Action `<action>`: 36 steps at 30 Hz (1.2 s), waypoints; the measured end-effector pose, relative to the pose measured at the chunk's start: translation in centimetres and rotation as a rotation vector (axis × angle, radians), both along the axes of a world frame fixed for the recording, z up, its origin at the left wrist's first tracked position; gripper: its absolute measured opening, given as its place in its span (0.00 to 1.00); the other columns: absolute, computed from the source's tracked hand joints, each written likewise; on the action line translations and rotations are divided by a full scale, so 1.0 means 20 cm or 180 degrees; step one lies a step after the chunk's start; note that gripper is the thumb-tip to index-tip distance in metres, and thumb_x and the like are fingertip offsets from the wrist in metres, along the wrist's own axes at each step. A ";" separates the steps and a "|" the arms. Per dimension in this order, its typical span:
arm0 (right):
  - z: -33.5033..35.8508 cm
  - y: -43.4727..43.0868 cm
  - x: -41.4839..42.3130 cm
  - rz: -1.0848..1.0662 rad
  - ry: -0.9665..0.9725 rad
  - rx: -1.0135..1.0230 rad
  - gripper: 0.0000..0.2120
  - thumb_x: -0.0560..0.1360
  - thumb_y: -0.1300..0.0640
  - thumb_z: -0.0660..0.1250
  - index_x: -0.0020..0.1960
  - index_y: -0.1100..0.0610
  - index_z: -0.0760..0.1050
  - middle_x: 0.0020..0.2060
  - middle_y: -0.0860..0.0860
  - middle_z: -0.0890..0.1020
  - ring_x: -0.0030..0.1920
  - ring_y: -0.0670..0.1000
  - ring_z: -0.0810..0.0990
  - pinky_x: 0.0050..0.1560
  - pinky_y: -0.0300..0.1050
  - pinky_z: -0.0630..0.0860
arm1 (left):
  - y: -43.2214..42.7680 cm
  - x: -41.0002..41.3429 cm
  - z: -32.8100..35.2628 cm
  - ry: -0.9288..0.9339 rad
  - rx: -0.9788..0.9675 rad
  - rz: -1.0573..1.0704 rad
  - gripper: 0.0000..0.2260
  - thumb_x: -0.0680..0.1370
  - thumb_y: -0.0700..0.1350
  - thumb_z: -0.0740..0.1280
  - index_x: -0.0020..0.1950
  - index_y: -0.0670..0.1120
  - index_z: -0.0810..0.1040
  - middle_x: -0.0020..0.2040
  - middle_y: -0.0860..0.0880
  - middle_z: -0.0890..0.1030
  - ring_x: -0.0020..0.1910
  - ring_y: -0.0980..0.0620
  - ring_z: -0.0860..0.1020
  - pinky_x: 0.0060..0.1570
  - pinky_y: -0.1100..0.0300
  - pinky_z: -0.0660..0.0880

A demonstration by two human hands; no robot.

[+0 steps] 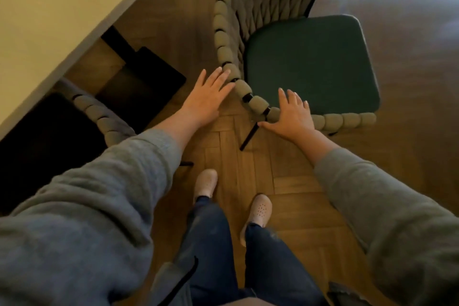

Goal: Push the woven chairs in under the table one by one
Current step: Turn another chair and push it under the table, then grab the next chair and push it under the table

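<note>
A woven chair (231, 32) with thick grey-green braided back and a dark green seat cushion (310, 62) stands out on the floor, right of the cream table (49, 7). My left hand (208, 97) reaches with straight fingers to the outer side of the woven rim, fingertips touching it. My right hand (293, 114) lies flat over the rim's top, fingers spread over the cushion's edge and thumb below the rim. A second woven chair (99, 112) sits at the left with its seat tucked under the table.
The table's edge runs diagonally across the upper left, with dark table legs (144, 82) beneath it. Herringbone wood floor (248, 156) lies between the chairs. My feet in light slippers (206, 184) stand close behind the chair's black leg (249, 135).
</note>
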State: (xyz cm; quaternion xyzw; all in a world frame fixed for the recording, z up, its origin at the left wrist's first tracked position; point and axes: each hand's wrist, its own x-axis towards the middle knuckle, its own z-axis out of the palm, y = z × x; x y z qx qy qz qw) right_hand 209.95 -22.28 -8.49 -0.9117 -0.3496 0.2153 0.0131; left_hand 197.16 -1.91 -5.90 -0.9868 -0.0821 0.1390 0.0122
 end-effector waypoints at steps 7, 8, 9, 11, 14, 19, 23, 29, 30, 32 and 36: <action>-0.07 0.50 0.02 -0.0422 0.0743 0.0310 0.46 0.72 0.38 0.68 0.79 0.56 0.49 0.71 0.58 0.67 0.68 0.60 0.70 0.66 0.58 0.71 | 0.39 0.51 -0.01 0.0434 0.0501 -0.0639 0.30 0.79 0.34 0.60 0.79 0.47 0.53 0.79 0.44 0.51 0.78 0.43 0.46 0.75 0.39 0.45; -0.08 0.57 0.01 -0.0549 0.0865 0.0377 0.44 0.72 0.40 0.69 0.78 0.55 0.50 0.69 0.57 0.70 0.65 0.59 0.73 0.61 0.56 0.74 | 0.44 0.57 -0.02 0.0564 0.0580 -0.0788 0.29 0.79 0.35 0.59 0.79 0.47 0.54 0.79 0.44 0.53 0.78 0.43 0.46 0.75 0.39 0.45; -0.09 0.63 0.00 -0.0673 0.0935 0.0448 0.42 0.73 0.43 0.69 0.78 0.55 0.52 0.66 0.57 0.72 0.61 0.59 0.76 0.57 0.54 0.76 | 0.49 0.62 -0.03 0.0656 0.0673 -0.0954 0.29 0.79 0.35 0.60 0.79 0.47 0.55 0.79 0.44 0.54 0.78 0.43 0.47 0.75 0.39 0.45; -0.12 0.73 0.00 -0.0937 0.0875 0.0552 0.36 0.74 0.47 0.68 0.76 0.55 0.57 0.60 0.56 0.77 0.55 0.58 0.79 0.50 0.51 0.78 | 0.58 0.74 -0.07 0.0745 0.0919 -0.1376 0.27 0.79 0.36 0.62 0.77 0.47 0.59 0.78 0.44 0.58 0.78 0.43 0.50 0.74 0.38 0.46; -0.15 0.77 0.02 -0.1093 0.0825 0.0563 0.27 0.76 0.54 0.64 0.73 0.52 0.62 0.54 0.55 0.81 0.50 0.57 0.81 0.48 0.51 0.79 | 0.64 0.88 -0.10 0.0942 0.1150 -0.2035 0.22 0.79 0.39 0.62 0.73 0.47 0.67 0.72 0.45 0.69 0.76 0.43 0.60 0.74 0.37 0.45; -0.16 0.74 0.09 -0.1073 0.0965 0.0653 0.25 0.75 0.56 0.64 0.71 0.49 0.64 0.53 0.53 0.81 0.49 0.56 0.81 0.47 0.50 0.79 | 0.65 1.01 -0.08 0.1185 0.0866 -0.2484 0.15 0.80 0.42 0.60 0.66 0.50 0.72 0.63 0.48 0.76 0.66 0.46 0.72 0.74 0.38 0.49; -0.15 0.60 0.20 -0.1026 0.0901 0.0591 0.25 0.76 0.56 0.64 0.72 0.46 0.64 0.53 0.50 0.81 0.50 0.52 0.81 0.49 0.48 0.79 | 0.55 1.08 -0.08 0.1199 0.0541 -0.2357 0.15 0.80 0.45 0.60 0.67 0.50 0.71 0.65 0.47 0.76 0.66 0.46 0.73 0.72 0.40 0.57; -0.10 0.25 0.46 -0.0861 0.0878 0.0293 0.26 0.77 0.56 0.65 0.73 0.46 0.64 0.49 0.48 0.81 0.47 0.49 0.80 0.42 0.40 0.73 | 0.25 1.25 -0.14 0.0985 0.0256 -0.2254 0.12 0.80 0.46 0.60 0.62 0.50 0.74 0.59 0.49 0.79 0.62 0.46 0.76 0.69 0.40 0.61; -0.10 0.19 0.50 -0.0816 0.0894 0.0256 0.26 0.77 0.56 0.66 0.73 0.46 0.64 0.49 0.48 0.81 0.47 0.49 0.80 0.42 0.39 0.72 | 0.19 1.28 -0.15 0.0939 0.0214 -0.2232 0.11 0.79 0.46 0.61 0.61 0.50 0.74 0.58 0.49 0.79 0.60 0.46 0.77 0.68 0.41 0.62; -0.08 0.07 0.59 -0.0765 0.0939 0.0184 0.27 0.76 0.56 0.67 0.73 0.46 0.64 0.49 0.48 0.81 0.47 0.49 0.80 0.43 0.39 0.71 | 0.09 1.33 -0.18 0.0876 0.0127 -0.2189 0.10 0.79 0.46 0.61 0.59 0.50 0.75 0.55 0.50 0.80 0.58 0.46 0.78 0.66 0.42 0.65; -0.09 -0.22 0.78 -0.0684 0.0954 -0.0010 0.25 0.76 0.56 0.67 0.71 0.45 0.66 0.46 0.46 0.80 0.45 0.48 0.79 0.45 0.41 0.75 | -0.17 1.46 -0.21 0.0824 -0.0026 -0.2202 0.08 0.79 0.46 0.62 0.58 0.49 0.74 0.50 0.50 0.81 0.52 0.48 0.80 0.62 0.47 0.68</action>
